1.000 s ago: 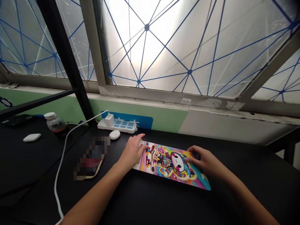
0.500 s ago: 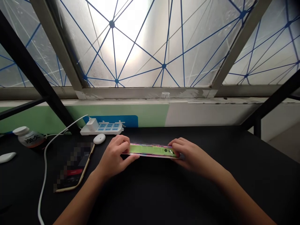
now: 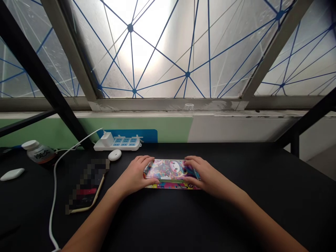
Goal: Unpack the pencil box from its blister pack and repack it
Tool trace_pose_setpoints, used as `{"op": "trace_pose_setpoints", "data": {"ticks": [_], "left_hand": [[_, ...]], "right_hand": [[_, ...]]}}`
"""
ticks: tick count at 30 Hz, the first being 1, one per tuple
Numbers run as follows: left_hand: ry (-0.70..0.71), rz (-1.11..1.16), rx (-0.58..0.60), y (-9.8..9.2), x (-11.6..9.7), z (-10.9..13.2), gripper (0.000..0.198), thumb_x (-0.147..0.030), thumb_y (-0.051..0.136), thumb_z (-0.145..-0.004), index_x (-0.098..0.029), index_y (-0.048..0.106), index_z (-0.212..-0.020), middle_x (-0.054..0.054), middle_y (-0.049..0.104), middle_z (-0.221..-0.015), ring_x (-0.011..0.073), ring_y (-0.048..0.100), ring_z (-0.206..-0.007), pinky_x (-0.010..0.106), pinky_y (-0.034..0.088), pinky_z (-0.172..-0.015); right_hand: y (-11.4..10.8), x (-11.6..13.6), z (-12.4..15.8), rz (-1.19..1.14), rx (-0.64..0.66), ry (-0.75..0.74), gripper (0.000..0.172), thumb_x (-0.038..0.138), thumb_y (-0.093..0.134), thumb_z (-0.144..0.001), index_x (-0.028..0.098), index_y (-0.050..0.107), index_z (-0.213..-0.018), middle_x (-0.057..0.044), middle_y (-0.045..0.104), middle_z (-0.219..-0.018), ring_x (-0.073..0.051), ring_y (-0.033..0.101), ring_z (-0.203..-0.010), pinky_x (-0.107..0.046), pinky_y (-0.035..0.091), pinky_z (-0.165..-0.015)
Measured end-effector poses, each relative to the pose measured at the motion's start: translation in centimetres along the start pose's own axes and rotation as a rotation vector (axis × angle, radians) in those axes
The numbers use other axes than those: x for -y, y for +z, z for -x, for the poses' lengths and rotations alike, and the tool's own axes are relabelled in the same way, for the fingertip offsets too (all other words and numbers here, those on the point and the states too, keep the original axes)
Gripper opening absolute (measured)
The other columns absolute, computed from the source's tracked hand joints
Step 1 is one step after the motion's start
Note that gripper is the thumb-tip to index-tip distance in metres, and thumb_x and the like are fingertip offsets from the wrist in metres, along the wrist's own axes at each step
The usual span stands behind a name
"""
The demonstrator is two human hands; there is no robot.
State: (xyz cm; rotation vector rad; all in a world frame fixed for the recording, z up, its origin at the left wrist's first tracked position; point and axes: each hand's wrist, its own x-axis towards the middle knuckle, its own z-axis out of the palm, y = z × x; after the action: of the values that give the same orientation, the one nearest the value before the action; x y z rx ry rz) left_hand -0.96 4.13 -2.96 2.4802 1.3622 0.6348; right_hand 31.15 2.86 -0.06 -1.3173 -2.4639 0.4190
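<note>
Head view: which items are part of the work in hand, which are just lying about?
In hand:
- pencil box, gripped at its ends by left hand and right hand

Lying about:
- phone
- power strip
- white cable
- bottle
- two white cases

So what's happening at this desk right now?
A person sits at a black desk under a window, holding a flat, brightly coloured cartoon-printed pencil box with both bare hands. The left hand grips its left end and the right hand its right end, the printed face turned up. To the left lie a phone, a white charging cable, a white power strip and a white-capped bottle.
</note>
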Motion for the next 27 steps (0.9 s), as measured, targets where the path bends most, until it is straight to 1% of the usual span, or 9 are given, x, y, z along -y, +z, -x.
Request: {"op": "trace_pose_setpoints", "data": {"ticks": [3,6,9,12,16,18,20,23,27], "left_hand": [[0.045,-0.023,-0.074,-0.2,-0.8,0.0,0.073,-0.051,0.082,-0.074,-0.027,0.053,-0.137,0.010,0.058,-0.131,0.0320,0.051,-0.124,0.045,0.047,-0.103],[0.079,-0.156,-0.170,-0.1,-2.0,0.0,0.084,-0.047,0.088,-0.068,-0.026,0.050,-0.140,0.011,0.056,-0.130,0.0333,0.050,-0.123,0.052,0.040,-0.109],[0.098,-0.272,-0.237,-0.2,-2.9,0.1,0.096,-0.049,0.090,-0.065,-0.025,0.044,-0.146,0.012,0.057,-0.128,0.0344,0.050,-0.124,0.064,0.018,-0.117],[0.118,-0.316,-0.295,-0.7,-3.3,0.3,0.100,-0.063,0.084,-0.067,-0.025,0.041,-0.149,0.014,0.057,-0.132,0.0361,0.048,-0.127,0.068,0.001,-0.118],[0.106,-0.339,-0.380,-1.7,-3.8,0.5,0.081,-0.060,0.074,-0.080,-0.024,0.045,-0.146,0.014,0.052,-0.144,0.0365,0.044,-0.134,0.067,-0.008,-0.118],[0.140,-0.347,-0.319,-1.7,-4.1,0.5,0.064,-0.049,0.076,-0.084,-0.023,0.052,-0.137,0.012,0.060,-0.137,0.0335,0.052,-0.127,0.066,-0.002,-0.119],[0.182,-0.352,-0.221,-1.3,-4.6,0.5,0.048,-0.038,0.075,-0.086,-0.021,0.058,-0.128,0.009,0.068,-0.121,0.0290,0.062,-0.111,0.063,0.012,-0.120],[0.191,-0.364,-0.135,-0.3,-5.4,0.5,0.034,-0.030,0.074,-0.088,-0.017,0.062,-0.117,0.008,0.071,-0.109,0.0267,0.065,-0.099,0.053,0.036,-0.111],[0.192,-0.364,-0.038,0.5,-6.1,0.4,0.034,-0.039,0.076,-0.085,-0.019,0.065,-0.110,0.007,0.072,-0.100,0.0281,0.066,-0.095,0.050,0.046,-0.100]], "right_hand": [[0.7,-2.4,-0.8,0.020,-0.055,0.100,0.068,0.062,0.059,-0.088,0.021,0.046,-0.140,-0.017,0.041,-0.153,-0.035,0.043,-0.138,-0.052,0.038,-0.110],[0.5,-4.1,-1.9,0.019,-0.087,0.113,0.076,0.065,0.061,-0.085,0.021,0.043,-0.144,-0.018,0.049,-0.147,-0.034,0.052,-0.130,-0.049,0.044,-0.104],[-0.4,-4.2,-2.5,0.056,-0.111,0.072,0.074,0.065,0.071,-0.076,0.021,0.053,-0.134,-0.015,0.062,-0.130,-0.034,0.058,-0.118,-0.049,0.046,-0.099],[-1.2,-2.8,-2.2,0.194,-0.211,-0.009,0.075,0.064,0.079,-0.068,0.020,0.057,-0.125,-0.014,0.065,-0.117,-0.035,0.060,-0.108,-0.050,0.045,-0.093],[-0.7,-0.4,-0.6,0.419,-0.336,-0.168,0.054,0.057,0.075,-0.076,0.021,0.058,-0.112,-0.010,0.068,-0.100,-0.030,0.064,-0.092,-0.048,0.043,-0.092],[0.0,0.7,0.2,0.490,-0.291,-0.204,0.031,0.042,0.069,-0.086,0.022,0.058,-0.106,-0.007,0.069,-0.094,-0.027,0.065,-0.085,-0.050,0.039,-0.097],[0.8,1.4,0.6,0.542,-0.230,-0.192,0.016,0.027,0.062,-0.090,0.022,0.058,-0.105,-0.006,0.071,-0.093,-0.025,0.067,-0.082,-0.050,0.039,-0.099],[2.0,1.6,0.9,0.584,-0.203,-0.139,0.023,0.020,0.058,-0.090,0.020,0.060,-0.113,-0.011,0.074,-0.106,-0.028,0.069,-0.088,-0.046,0.047,-0.090],[3.5,1.1,0.7,0.580,-0.149,-0.134,0.044,0.027,0.064,-0.088,0.018,0.058,-0.130,-0.017,0.067,-0.130,-0.033,0.066,-0.112,-0.045,0.052,-0.089]]}}
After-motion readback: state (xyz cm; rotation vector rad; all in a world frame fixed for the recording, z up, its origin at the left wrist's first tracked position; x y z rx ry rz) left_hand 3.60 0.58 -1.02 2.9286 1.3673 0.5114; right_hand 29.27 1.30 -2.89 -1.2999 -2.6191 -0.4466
